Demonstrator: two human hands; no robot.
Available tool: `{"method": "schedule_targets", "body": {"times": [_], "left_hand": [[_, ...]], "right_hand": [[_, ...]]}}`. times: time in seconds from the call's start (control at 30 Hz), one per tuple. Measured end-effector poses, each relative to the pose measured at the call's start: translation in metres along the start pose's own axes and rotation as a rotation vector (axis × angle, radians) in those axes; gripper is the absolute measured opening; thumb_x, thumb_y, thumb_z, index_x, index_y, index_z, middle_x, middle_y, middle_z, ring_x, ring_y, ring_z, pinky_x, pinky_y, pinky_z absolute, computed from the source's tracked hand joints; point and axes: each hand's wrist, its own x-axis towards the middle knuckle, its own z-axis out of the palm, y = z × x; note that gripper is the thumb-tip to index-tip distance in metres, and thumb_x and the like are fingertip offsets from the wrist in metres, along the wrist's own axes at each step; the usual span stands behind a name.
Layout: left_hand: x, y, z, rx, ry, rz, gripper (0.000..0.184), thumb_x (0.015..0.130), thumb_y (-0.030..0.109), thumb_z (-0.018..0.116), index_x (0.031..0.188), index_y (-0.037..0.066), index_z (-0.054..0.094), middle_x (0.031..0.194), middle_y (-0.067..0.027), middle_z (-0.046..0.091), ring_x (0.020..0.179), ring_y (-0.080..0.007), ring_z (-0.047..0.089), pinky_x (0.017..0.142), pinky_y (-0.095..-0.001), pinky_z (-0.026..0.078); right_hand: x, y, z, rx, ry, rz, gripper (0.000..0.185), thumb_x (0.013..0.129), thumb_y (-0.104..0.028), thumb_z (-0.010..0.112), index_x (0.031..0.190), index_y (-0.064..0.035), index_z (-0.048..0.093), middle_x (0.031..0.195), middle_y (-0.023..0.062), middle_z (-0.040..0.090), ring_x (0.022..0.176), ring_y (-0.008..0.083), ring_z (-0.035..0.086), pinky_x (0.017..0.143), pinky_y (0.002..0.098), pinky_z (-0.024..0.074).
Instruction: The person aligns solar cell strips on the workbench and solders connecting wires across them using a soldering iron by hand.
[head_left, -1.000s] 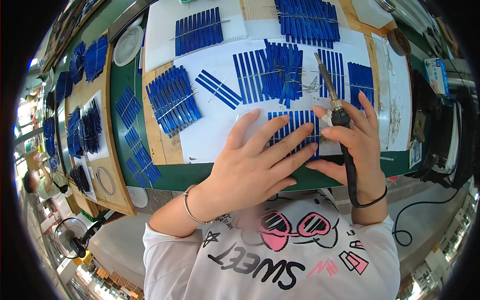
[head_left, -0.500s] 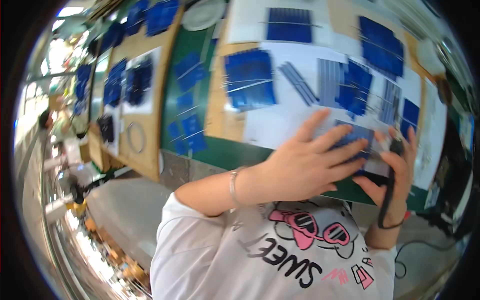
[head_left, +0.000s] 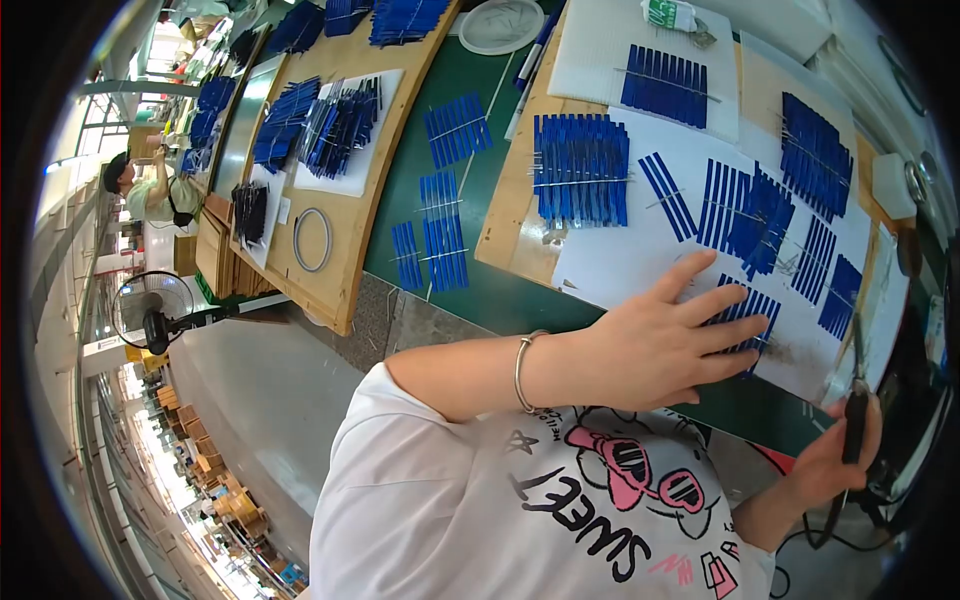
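My left hand (head_left: 665,345) lies with spread fingers over a set of narrow blue strips (head_left: 768,306) on a white sheet (head_left: 610,270); the fingers partly hide the strips. My right hand (head_left: 840,455), at the table's near right edge, is closed around the black handle of a soldering iron (head_left: 856,425). The iron's thin metal end points away from me, and its cable hangs below the hand. Just beyond my left fingers are a fanned blue strip bundle (head_left: 762,220) and a short row of strips (head_left: 668,197) joined by a thin wire.
A larger strip bundle (head_left: 580,170) lies on the board's left side. More strip sets (head_left: 445,235) rest on the green table surface (head_left: 400,265). On the left, a wooden board (head_left: 375,215) carries a wire ring (head_left: 312,240). A fan (head_left: 153,310) and a person (head_left: 155,190) are farther off.
My right hand has moved right with the soldering iron, away from the strips under my left hand. My left hand stays on them. The whole view has shifted and sharpened.
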Motion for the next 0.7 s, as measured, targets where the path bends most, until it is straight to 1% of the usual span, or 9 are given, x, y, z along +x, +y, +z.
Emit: {"method": "schedule_targets", "body": {"times": [0.07,0.1,0.13,0.2,0.27,0.3,0.53,0.67,0.7], "left_hand": [[0.002,0.001,-0.001,0.063,-0.002,-0.028,0.041,0.077,0.033,0.066,0.117,0.027,0.067,0.141,0.006,0.053,0.132,-0.0222,0.043,0.116,-0.0578,0.023],[0.002,0.001,-0.004,0.046,0.004,-0.006,0.041,0.077,0.033,0.066,0.117,0.027,0.067,0.141,0.006,0.053,0.132,-0.0222,0.043,0.116,-0.0578,0.023],[0.003,0.001,-0.009,0.012,-0.046,-0.037,0.047,0.074,0.035,0.069,0.12,0.026,0.067,0.143,0.0053,0.052,0.132,-0.0224,0.043,0.116,-0.0577,0.023],[0.007,0.001,-0.012,-0.054,-0.125,-0.075,0.063,0.064,0.038,0.077,0.125,0.025,0.065,0.148,0.0036,0.048,0.132,-0.0235,0.043,0.116,-0.0581,0.023],[0.009,0.001,-0.016,-0.036,-0.161,-0.05,0.067,0.069,0.041,0.079,0.13,0.02,0.061,0.146,0.0001,0.048,0.134,-0.026,0.041,0.116,-0.0597,0.022],[0.011,0.001,-0.018,-0.06,-0.152,-0.011,0.067,0.069,0.041,0.079,0.13,0.02,0.061,0.146,0.0001,0.048,0.134,-0.026,0.041,0.116,-0.0597,0.022],[0.011,0.002,-0.022,-0.025,-0.222,-0.049,0.065,0.069,0.039,0.079,0.13,0.023,0.061,0.148,0.0016,0.047,0.131,-0.0245,0.043,0.115,-0.0601,0.021],[0.012,0.002,-0.021,-0.026,-0.216,-0.066,0.065,0.068,0.039,0.08,0.129,0.024,0.061,0.147,0.003,0.048,0.13,-0.0235,0.045,0.116,-0.059,0.021],[0.012,0.002,-0.021,-0.022,-0.215,-0.069,0.065,0.068,0.039,0.08,0.129,0.024,0.062,0.147,0.0034,0.049,0.13,-0.0231,0.045,0.116,-0.0587,0.021]], "right_hand": [[0.008,-0.01,0.006,-0.328,-0.052,0.056,0.05,0.101,-0.031,0.048,0.136,0.0049,0.05,0.127,0.0221,0.059,0.121,0.0342,0.053,0.108,0.0493,0.0365],[0.008,-0.011,0.032,-0.207,0.216,0.097,0.036,0.088,-0.016,0.053,0.117,0.004,0.059,0.111,0.0183,0.06,0.101,0.0281,0.054,0.101,0.0471,0.0355],[0.015,-0.013,0.041,-0.249,0.234,0.102,0.036,0.088,-0.016,0.053,0.117,0.004,0.059,0.111,0.0183,0.06,0.101,0.0281,0.054,0.101,0.0471,0.0355],[0.024,-0.02,0.04,0.022,0.19,0.175,0.023,0.08,-0.02,0.059,0.094,-0.0021,0.058,0.09,0.0114,0.054,0.083,0.0201,0.043,0.096,0.0443,0.0308],[0.028,-0.026,0.049,-0.046,0.179,0.173,0.02,0.075,-0.022,0.061,0.083,-0.0073,0.051,0.078,0.0063,0.046,0.077,0.0178,0.036,0.093,0.0444,0.0275],[0.032,-0.029,0.057,-0.069,0.186,0.159,0.019,0.075,-0.021,0.062,0.085,-0.0067,0.053,0.071,0.0022,0.041,0.074,0.0172,0.036,0.088,0.0426,0.0277],[0.039,-0.038,0.072,-0.164,0.174,0.194,0.014,0.078,-0.02,0.062,0.081,-0.0081,0.055,0.068,0.0003,0.041,0.071,0.0167,0.036,0.077,0.0396,0.0293],[0.044,-0.039,0.073,-0.243,0.034,0.178,0.016,0.08,-0.021,0.068,0.081,-0.0084,0.057,0.067,-0.0014,0.043,0.069,0.0169,0.038,0.076,0.0385,0.0306],[0.047,-0.039,0.074,-0.257,0.008,0.154,0.009,0.074,-0.007,0.064,0.078,-0.0075,0.056,0.067,0.0005,0.044,0.067,0.0186,0.038,0.069,0.0353,0.0318]]}}
